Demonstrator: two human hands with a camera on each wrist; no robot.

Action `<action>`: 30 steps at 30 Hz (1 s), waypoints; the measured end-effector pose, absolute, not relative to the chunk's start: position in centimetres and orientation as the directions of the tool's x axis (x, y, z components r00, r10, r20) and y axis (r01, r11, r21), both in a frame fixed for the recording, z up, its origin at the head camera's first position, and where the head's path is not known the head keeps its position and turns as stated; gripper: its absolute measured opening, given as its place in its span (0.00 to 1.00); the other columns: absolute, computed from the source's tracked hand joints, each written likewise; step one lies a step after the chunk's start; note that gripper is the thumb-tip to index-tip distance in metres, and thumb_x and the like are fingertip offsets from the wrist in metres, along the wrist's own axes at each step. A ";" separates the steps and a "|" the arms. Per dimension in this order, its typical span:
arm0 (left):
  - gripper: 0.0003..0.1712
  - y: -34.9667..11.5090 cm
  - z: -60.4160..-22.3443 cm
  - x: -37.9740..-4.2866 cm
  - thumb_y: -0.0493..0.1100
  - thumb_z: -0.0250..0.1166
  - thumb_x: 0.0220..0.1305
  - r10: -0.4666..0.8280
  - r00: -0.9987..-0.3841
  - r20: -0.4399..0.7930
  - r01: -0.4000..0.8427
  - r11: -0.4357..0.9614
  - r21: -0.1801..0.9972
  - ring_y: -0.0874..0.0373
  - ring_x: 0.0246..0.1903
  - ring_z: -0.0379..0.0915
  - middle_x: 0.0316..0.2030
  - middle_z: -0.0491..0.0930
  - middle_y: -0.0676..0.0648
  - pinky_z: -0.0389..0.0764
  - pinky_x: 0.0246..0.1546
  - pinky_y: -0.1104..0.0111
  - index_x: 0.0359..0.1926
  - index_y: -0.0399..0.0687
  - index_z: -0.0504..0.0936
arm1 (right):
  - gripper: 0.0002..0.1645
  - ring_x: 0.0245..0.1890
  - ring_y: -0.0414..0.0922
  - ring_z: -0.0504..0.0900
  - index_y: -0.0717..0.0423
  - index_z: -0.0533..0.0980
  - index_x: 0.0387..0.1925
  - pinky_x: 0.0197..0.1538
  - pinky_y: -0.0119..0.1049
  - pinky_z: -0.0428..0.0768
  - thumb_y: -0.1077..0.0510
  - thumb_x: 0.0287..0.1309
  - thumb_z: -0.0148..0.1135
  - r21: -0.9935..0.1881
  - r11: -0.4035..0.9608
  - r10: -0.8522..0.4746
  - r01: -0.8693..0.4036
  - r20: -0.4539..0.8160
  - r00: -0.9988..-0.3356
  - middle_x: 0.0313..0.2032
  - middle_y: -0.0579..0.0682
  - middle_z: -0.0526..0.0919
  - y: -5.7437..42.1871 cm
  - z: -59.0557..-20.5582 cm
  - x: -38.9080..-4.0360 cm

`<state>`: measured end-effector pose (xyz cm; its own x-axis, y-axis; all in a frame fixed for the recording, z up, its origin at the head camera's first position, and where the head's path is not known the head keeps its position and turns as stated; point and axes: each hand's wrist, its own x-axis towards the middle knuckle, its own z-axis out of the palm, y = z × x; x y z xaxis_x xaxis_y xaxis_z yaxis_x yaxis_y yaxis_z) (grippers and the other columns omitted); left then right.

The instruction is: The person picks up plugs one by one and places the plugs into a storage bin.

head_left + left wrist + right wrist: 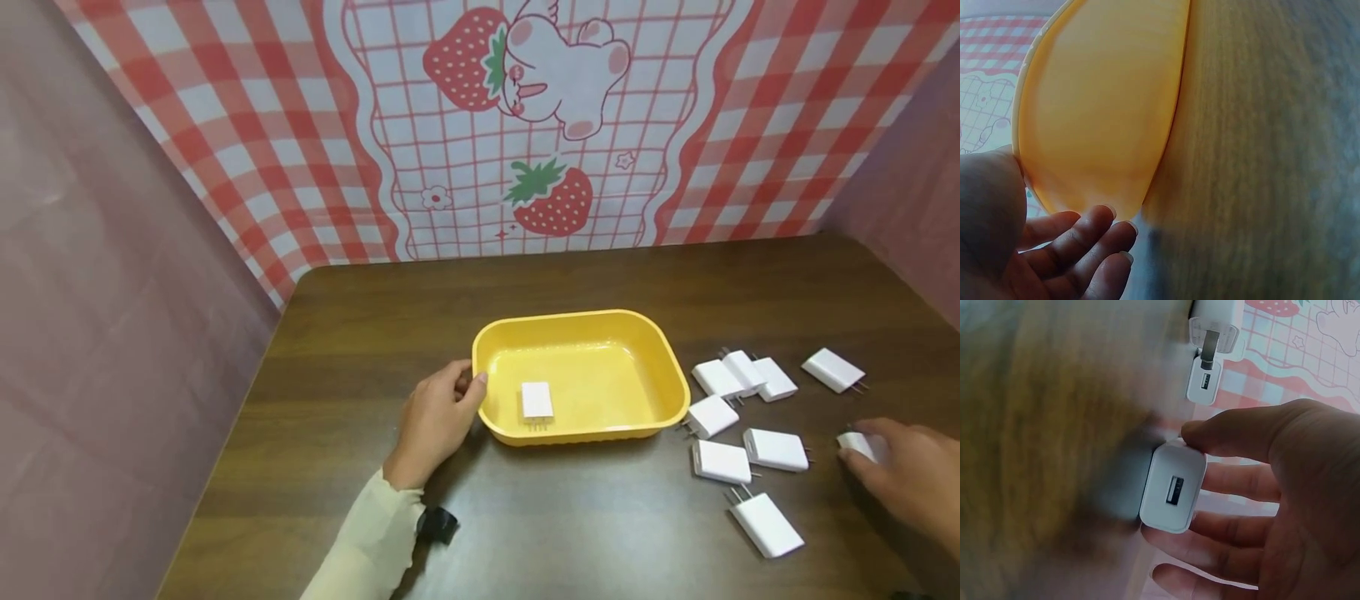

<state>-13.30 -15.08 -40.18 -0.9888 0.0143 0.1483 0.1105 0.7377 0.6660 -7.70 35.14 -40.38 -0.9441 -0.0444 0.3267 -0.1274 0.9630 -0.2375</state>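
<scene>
My left hand (437, 418) pinches the left rim of a yellow plastic basin (581, 434), thumb at the rim and fingers along the outside wall. One white USB charger (536, 399) lies inside the basin, near its left end. Over at the right, my right hand (911, 471) holds another white USB charger (1174, 487) between thumb and fingers, low over the table. Its USB port faces the right wrist camera; whether it touches the tabletop I cannot tell. The left wrist view shows the basin's outer wall (1104, 106) beside my curled fingers.
Several more white chargers lie scattered between the basin and my right hand, among them one at the front (767, 525) and one at the back right (832, 370). The brown wooden table (360, 350) ends at a red-checked strawberry cloth (525, 150) behind.
</scene>
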 end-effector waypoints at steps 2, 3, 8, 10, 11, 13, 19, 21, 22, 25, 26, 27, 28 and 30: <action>0.24 -15.0 -40.3 -13.3 0.59 0.58 0.71 0.020 -0.989 0.147 0.114 0.740 0.663 0.60 0.31 0.75 0.35 0.82 0.56 0.77 0.37 0.60 0.57 0.50 0.83 | 0.17 0.17 0.60 0.71 0.77 0.73 0.34 0.21 0.44 0.62 0.64 0.46 0.66 -0.261 0.958 -0.026 -0.120 0.337 -0.941 0.21 0.74 0.73 35.1 -40.4 -7.7; 0.24 -15.0 -40.3 -13.3 0.59 0.58 0.71 0.022 -0.989 0.148 0.115 0.739 0.664 0.60 0.31 0.75 0.34 0.81 0.56 0.77 0.37 0.61 0.57 0.49 0.83 | 0.18 0.17 0.58 0.70 0.77 0.74 0.34 0.21 0.43 0.62 0.64 0.45 0.66 -0.271 0.954 -0.025 -0.127 0.351 -0.936 0.20 0.73 0.73 35.1 -40.4 -7.6; 0.24 -15.0 -40.3 -13.3 0.59 0.58 0.71 0.013 -0.989 0.148 0.109 0.739 0.665 0.60 0.32 0.76 0.35 0.82 0.56 0.77 0.38 0.60 0.57 0.49 0.83 | 0.17 0.17 0.56 0.70 0.73 0.76 0.34 0.20 0.40 0.61 0.62 0.45 0.68 -0.272 0.949 -0.041 -0.163 0.405 -0.913 0.22 0.73 0.74 34.7 -40.1 -7.8; 0.24 -15.0 -40.3 -13.3 0.59 0.58 0.71 0.008 -0.989 0.145 0.103 0.742 0.663 0.60 0.33 0.76 0.35 0.82 0.56 0.77 0.39 0.59 0.57 0.50 0.83 | 0.18 0.17 0.56 0.71 0.72 0.76 0.34 0.20 0.40 0.61 0.60 0.46 0.68 -0.267 0.950 -0.041 -0.161 0.406 -0.913 0.23 0.73 0.74 34.6 -40.0 -7.9; 0.24 -15.0 -40.2 -13.3 0.59 0.58 0.71 0.007 -0.990 0.143 0.101 0.742 0.663 0.60 0.33 0.77 0.36 0.83 0.56 0.77 0.39 0.58 0.57 0.50 0.83 | 0.19 0.17 0.55 0.71 0.72 0.76 0.34 0.20 0.39 0.61 0.60 0.46 0.69 -0.265 0.951 -0.040 -0.159 0.403 -0.914 0.23 0.73 0.74 34.6 -40.0 -7.9; 0.24 -15.0 -40.2 -13.3 0.59 0.58 0.71 0.005 -0.990 0.142 0.099 0.744 0.661 0.60 0.34 0.77 0.36 0.83 0.55 0.77 0.40 0.58 0.56 0.50 0.83 | 0.19 0.18 0.55 0.71 0.72 0.76 0.35 0.21 0.39 0.61 0.59 0.46 0.70 -0.276 0.950 -0.031 -0.149 0.391 -0.920 0.23 0.72 0.75 34.6 -40.0 -8.0; 0.24 -15.0 -40.2 -13.3 0.59 0.57 0.71 0.010 -0.990 0.138 0.100 0.742 0.663 0.60 0.32 0.75 0.35 0.82 0.56 0.77 0.39 0.59 0.56 0.50 0.83 | 0.19 0.20 0.44 0.71 0.73 0.76 0.35 0.21 0.33 0.62 0.62 0.44 0.73 -0.332 0.932 -0.012 -0.143 0.366 -0.930 0.24 0.70 0.77 34.5 -39.9 -7.8; 0.24 -15.0 -40.2 -13.3 0.59 0.57 0.71 0.009 -0.991 0.134 0.097 0.742 0.664 0.60 0.32 0.75 0.35 0.82 0.56 0.77 0.38 0.59 0.56 0.50 0.83 | 0.19 0.20 0.43 0.71 0.72 0.76 0.35 0.21 0.33 0.62 0.63 0.43 0.73 -0.343 0.928 -0.008 -0.143 0.366 -0.931 0.24 0.70 0.78 34.3 -39.8 -7.6; 0.24 -15.0 -40.2 -13.2 0.59 0.57 0.71 0.009 -0.991 0.132 0.095 0.742 0.664 0.60 0.32 0.75 0.35 0.82 0.55 0.77 0.38 0.59 0.56 0.50 0.83 | 0.19 0.20 0.43 0.71 0.72 0.76 0.35 0.21 0.32 0.62 0.63 0.43 0.73 -0.344 0.928 -0.006 -0.141 0.364 -0.931 0.24 0.70 0.78 34.3 -39.7 -7.6; 0.23 -15.0 -40.1 -13.2 0.59 0.58 0.71 0.006 -0.991 0.134 0.094 0.742 0.663 0.59 0.32 0.75 0.35 0.82 0.55 0.77 0.39 0.59 0.56 0.50 0.83 | 0.19 0.20 0.44 0.71 0.73 0.76 0.35 0.21 0.32 0.62 0.63 0.43 0.74 -0.344 0.930 0.003 -0.131 0.363 -0.932 0.25 0.70 0.78 33.9 -39.6 -7.5; 0.23 -15.0 -40.1 -13.2 0.59 0.58 0.71 0.007 -0.991 0.134 0.095 0.742 0.663 0.59 0.32 0.75 0.35 0.82 0.55 0.77 0.39 0.59 0.55 0.50 0.83 | 0.20 0.20 0.44 0.71 0.73 0.76 0.35 0.21 0.32 0.62 0.63 0.43 0.74 -0.344 0.931 0.008 -0.124 0.358 -0.934 0.25 0.70 0.78 33.8 -39.4 -7.5; 0.23 -15.0 -40.1 -13.2 0.59 0.58 0.71 0.008 -0.991 0.135 0.097 0.741 0.664 0.59 0.32 0.75 0.35 0.82 0.55 0.77 0.39 0.59 0.55 0.50 0.83 | 0.20 0.20 0.40 0.71 0.74 0.76 0.35 0.21 0.30 0.63 0.64 0.43 0.74 -0.350 0.928 0.009 -0.126 0.360 -0.933 0.25 0.70 0.78 33.7 -39.3 -7.6; 0.23 -15.0 -40.1 -13.2 0.58 0.58 0.71 0.011 -0.990 0.139 0.102 0.739 0.666 0.59 0.32 0.76 0.35 0.82 0.55 0.77 0.39 0.58 0.55 0.50 0.83 | 0.20 0.20 0.37 0.70 0.74 0.75 0.36 0.21 0.30 0.63 0.64 0.44 0.74 -0.350 0.929 0.012 -0.123 0.358 -0.934 0.25 0.70 0.78 33.6 -39.2 -7.6; 0.23 -15.1 -40.1 -13.2 0.58 0.58 0.71 0.010 -0.989 0.149 0.108 0.737 0.667 0.59 0.32 0.76 0.35 0.83 0.55 0.77 0.39 0.58 0.55 0.49 0.84 | 0.21 0.21 0.29 0.67 0.74 0.75 0.37 0.21 0.27 0.62 0.63 0.45 0.74 -0.356 0.927 0.016 -0.119 0.354 -0.935 0.26 0.70 0.78 33.3 -39.0 -7.7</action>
